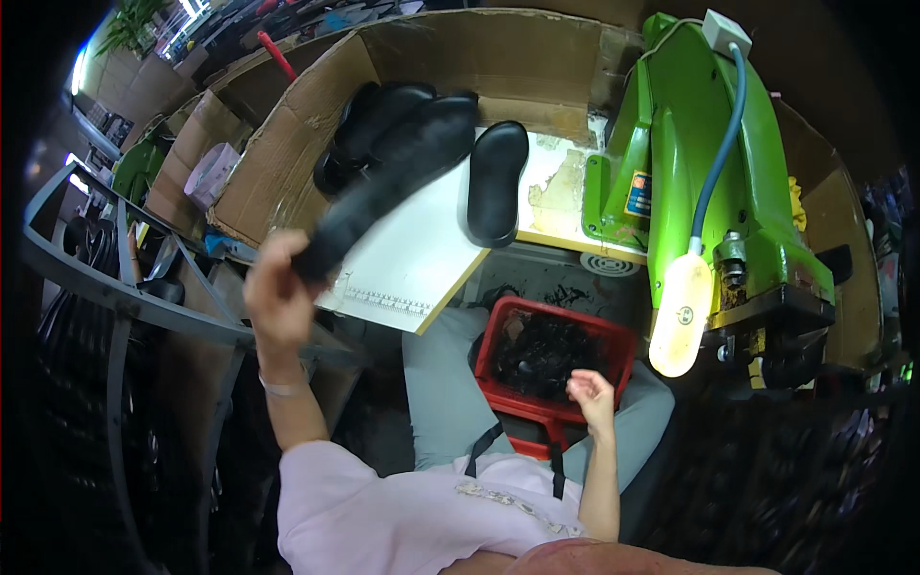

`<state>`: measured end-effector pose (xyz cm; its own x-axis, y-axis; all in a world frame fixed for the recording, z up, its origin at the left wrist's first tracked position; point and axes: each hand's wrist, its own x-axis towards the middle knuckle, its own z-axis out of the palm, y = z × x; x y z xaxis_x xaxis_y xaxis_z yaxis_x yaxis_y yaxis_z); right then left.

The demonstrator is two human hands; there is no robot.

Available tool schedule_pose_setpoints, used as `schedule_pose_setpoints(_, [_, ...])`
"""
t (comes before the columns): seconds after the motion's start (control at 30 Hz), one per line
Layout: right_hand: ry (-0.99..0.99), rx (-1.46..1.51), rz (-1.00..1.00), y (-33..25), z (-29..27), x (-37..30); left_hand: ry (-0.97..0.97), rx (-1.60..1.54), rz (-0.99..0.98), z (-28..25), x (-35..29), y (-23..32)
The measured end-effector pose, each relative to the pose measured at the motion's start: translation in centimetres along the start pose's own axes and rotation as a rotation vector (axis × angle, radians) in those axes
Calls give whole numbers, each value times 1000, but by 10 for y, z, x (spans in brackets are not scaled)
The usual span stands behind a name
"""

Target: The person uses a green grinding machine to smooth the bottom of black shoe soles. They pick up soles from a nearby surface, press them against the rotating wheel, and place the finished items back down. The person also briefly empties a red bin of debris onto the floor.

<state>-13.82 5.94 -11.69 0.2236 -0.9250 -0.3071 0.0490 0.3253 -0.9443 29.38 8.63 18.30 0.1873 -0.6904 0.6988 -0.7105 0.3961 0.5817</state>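
Note:
My left hand (278, 292) grips the end of a black shoe sole (350, 220), blurred by motion, above the white board (402, 259) on the bench. The sole's far end overlaps a pile of black soles (388, 105) at the back left. A single black sole (497, 182) lies lengthwise on the bench, right of the pile, touched by neither hand. My right hand (592, 398) hovers over the near right rim of a red plastic basket (491, 331), fingers curled together; anything between them is too small to make out. Black scraps fill the basket in my lap.
A green machine (704, 163) stands on the right with a lit lamp (682, 316) on a blue flexible neck. Cardboard walls (479, 57) surround the bench top. A curved grey metal rack (125, 297) stands close on my left.

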Motion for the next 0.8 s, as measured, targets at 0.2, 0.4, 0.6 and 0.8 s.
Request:
schedule_pose_setpoints(0.2, [-78,706,-373,-87,19,-4,-387,-775,-409,106,-113,38])
schedule_pose_setpoints(0.4, [410,414,-724,-134,-64,-6,-468,-854,-540,225,-126,81])
schedule_pose_setpoints(0.6, [510,258,-790,-161,-99,3,-447,-531,-15,278,-78,97])
schedule_pose_setpoints(0.8, [528,254,-755,-156,-81,8,-414,-679,-262,267,-87,76])
